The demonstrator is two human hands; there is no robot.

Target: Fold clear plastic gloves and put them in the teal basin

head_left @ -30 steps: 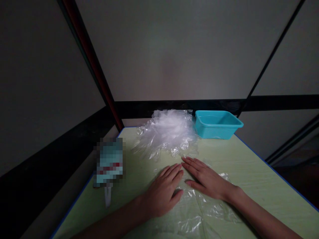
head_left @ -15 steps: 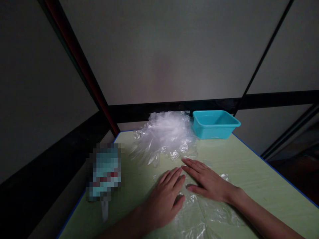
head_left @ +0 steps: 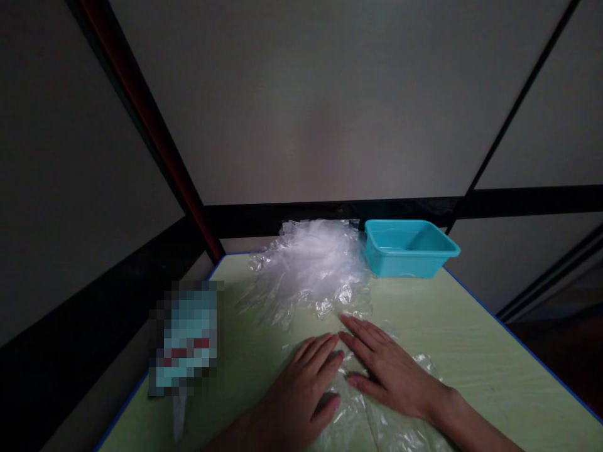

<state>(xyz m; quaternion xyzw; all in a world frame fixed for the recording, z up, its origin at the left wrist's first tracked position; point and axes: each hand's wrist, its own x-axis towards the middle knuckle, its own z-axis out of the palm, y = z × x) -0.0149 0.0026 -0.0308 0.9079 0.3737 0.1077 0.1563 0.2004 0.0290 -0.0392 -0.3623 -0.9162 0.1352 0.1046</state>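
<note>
We see thin clear plastic film [head_left: 354,415], spread out between five and six o'clock of view. Surface wrinkled, with bright glints; crumpled edge at its two o'clock. Part covered, near end out of frame; full shape we cannot tell.

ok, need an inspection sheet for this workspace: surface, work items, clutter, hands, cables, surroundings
Surface: pale green table with blue edging.
Work items: thin clear plastic lies wrinkled under and between the hands; a heap of clear plastic sits beyond them.
Clutter: turquoise tub at far right, beside the heap; pixelated item at left, identity cannot be told.
Hands: left hand and right hand open, palms down, fingertips close together.
Cables: nothing seen.
Surroundings: grey wall panels with a black band; dim lighting.
</note>
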